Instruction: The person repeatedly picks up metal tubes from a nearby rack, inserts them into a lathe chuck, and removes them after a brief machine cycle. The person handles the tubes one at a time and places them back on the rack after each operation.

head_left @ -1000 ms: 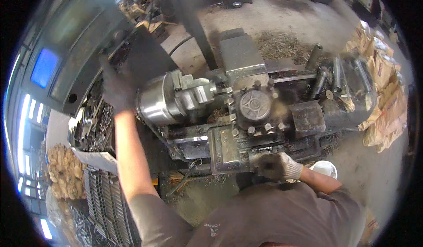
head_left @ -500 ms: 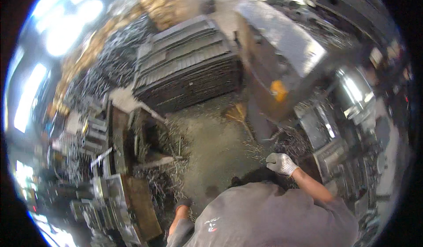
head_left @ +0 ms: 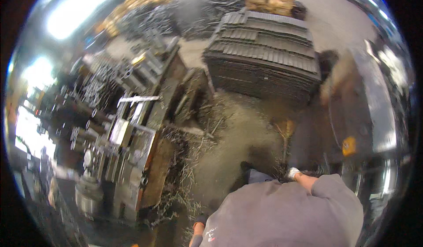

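Note:
My right hand (head_left: 293, 173), in a white knit glove, hangs low beside my body at the lower right. Its fingers are too small and blurred to make out. Close to it stands a broom-like tool (head_left: 286, 134) with a yellowish spread head. My left hand (head_left: 201, 219) is down at my left side, in what looks like a dark glove. Most of it is hidden by my grey shirt, so its fingers do not show. Metal shavings (head_left: 187, 181) litter the floor nearest to that hand.
A lathe-like machine (head_left: 145, 147) with metal parts on it runs along the left. Ahead stands a large stack of dark metal bars (head_left: 264, 66). A dark machine with a yellow part (head_left: 349, 146) is on the right. Piles of metal pieces (head_left: 220, 4) lie at the back.
My view has turned to the left, so the stack and machines sit farther right. The right gloved hand has drawn in closer to my body and shows less.

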Tool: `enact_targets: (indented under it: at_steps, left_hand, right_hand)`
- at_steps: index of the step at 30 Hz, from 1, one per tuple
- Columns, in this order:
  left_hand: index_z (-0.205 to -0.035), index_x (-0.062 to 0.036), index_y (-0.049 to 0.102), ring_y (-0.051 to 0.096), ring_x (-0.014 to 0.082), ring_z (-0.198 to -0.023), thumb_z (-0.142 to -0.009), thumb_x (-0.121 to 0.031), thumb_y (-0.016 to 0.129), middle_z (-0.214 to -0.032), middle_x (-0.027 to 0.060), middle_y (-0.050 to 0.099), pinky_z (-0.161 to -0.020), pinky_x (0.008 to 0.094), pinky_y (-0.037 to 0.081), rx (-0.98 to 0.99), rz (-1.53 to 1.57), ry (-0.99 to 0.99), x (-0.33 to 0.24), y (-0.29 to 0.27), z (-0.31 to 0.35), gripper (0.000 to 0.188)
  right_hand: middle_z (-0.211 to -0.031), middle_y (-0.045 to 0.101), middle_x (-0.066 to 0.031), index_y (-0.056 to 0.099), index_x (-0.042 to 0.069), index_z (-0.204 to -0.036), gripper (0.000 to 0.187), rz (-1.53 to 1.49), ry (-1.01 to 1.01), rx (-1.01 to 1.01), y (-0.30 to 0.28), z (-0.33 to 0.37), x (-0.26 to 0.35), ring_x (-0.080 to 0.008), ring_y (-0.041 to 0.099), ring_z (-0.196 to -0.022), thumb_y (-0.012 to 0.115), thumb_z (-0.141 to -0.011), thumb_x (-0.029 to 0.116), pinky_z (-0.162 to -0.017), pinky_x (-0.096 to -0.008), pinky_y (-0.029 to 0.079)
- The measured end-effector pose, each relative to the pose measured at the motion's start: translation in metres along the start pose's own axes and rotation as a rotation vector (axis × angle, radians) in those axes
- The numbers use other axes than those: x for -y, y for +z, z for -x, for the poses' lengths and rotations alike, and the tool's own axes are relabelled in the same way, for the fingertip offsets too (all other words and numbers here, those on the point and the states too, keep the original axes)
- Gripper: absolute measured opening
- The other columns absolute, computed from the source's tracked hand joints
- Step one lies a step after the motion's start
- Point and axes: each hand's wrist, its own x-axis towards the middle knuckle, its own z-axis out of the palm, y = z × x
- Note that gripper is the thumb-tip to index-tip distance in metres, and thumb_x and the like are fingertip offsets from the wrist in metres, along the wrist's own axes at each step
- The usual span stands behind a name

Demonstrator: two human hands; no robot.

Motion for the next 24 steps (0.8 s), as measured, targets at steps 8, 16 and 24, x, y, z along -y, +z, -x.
enact_targets:
  at_steps: [8, 16, 24]
  left_hand:
    - [-0.133, -0.0075, 0.071, 0.067, 0.0412, -0.123, -0.095, -0.043, 0.063, -0.13, 0.0239, 0.071, -0.105, 0.0474, 0.053, -0.293, 0.143, -0.114, -0.066, -0.017, 0.05, 0.053]
    - [-0.115, -0.0047, 0.074, 0.071, 0.0411, -0.106, -0.094, -0.041, 0.063, -0.114, 0.0249, 0.074, -0.091, 0.0508, 0.055, -0.608, 0.175, -0.241, 0.073, -0.075, 0.03, 0.043]
    - [-0.12, 0.0024, 0.066, 0.067, 0.0454, -0.104, -0.103, -0.045, 0.055, -0.121, 0.0269, 0.07, -0.086, 0.0515, 0.052, -1.532, 0.991, -0.812, 0.237, -0.155, 0.071, 0.052]
  right_hand:
    - [-0.122, 0.078, -0.0043, 0.076, 0.027, -0.126, 0.033, 0.763, -0.339, 0.152, -0.133, -0.159, 0.007, -0.0289, 0.074, -0.113, 0.062, -0.097, 0.037, -0.092, -0.0447, 0.059]
    - [-0.105, 0.079, -0.0102, 0.079, 0.024, -0.101, 0.025, 0.503, -0.545, -0.027, -0.234, -0.267, 0.125, -0.0325, 0.076, -0.098, 0.082, -0.079, 0.037, -0.083, -0.0488, 0.058]
    - [-0.101, 0.081, -0.0084, 0.079, 0.015, -0.116, 0.027, 0.258, -0.5, 0.121, -0.209, -0.233, 0.28, -0.0234, 0.078, -0.084, 0.076, -0.091, 0.024, -0.069, -0.0366, 0.061]
